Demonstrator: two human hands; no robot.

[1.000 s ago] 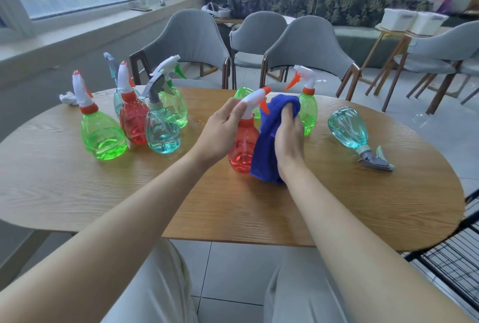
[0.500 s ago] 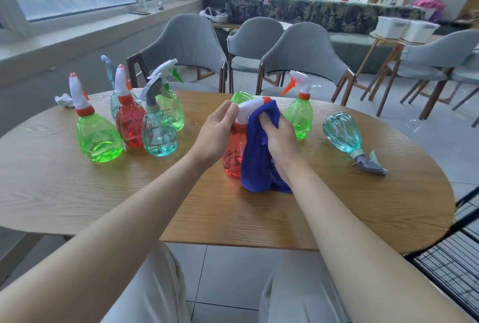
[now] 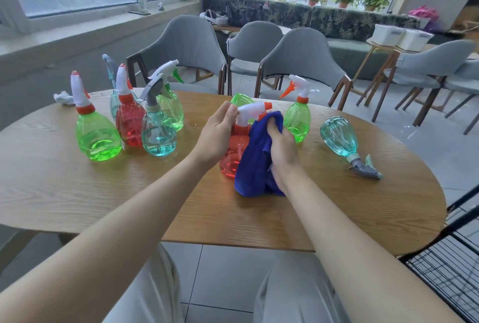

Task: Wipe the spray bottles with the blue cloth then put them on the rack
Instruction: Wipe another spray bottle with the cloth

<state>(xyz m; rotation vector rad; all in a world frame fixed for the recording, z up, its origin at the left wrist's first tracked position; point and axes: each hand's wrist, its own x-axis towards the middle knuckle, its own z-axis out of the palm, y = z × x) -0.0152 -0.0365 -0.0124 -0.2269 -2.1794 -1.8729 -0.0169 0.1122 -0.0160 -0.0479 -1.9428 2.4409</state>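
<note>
The left hand [image 3: 217,138] is steadying the red bottle [image 3: 231,160], upright on the worktop [image 3: 77,193], fingers curled round its white head; the right hand's [image 3: 282,150] fingers are clamping the blue cloth [image 3: 252,167] against its side (wiping, mid-step); carrying it to the rack [image 3: 445,271], low on the right, is probably coming next.

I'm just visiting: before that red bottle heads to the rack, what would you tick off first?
1. Left hand grips the red plastic spray bottle at its white trigger head: ok.
2. Right hand holds the blue cloth against the bottle's side: ok.
3. Bottle wiped all round: cannot tell.
4. Black wire rack has free room: cannot tell, mostly out of frame.
5. Way to the rack clear: probably not ok; a teal see-through spray bottle lies on its side on the wooden table toward that side.
</note>
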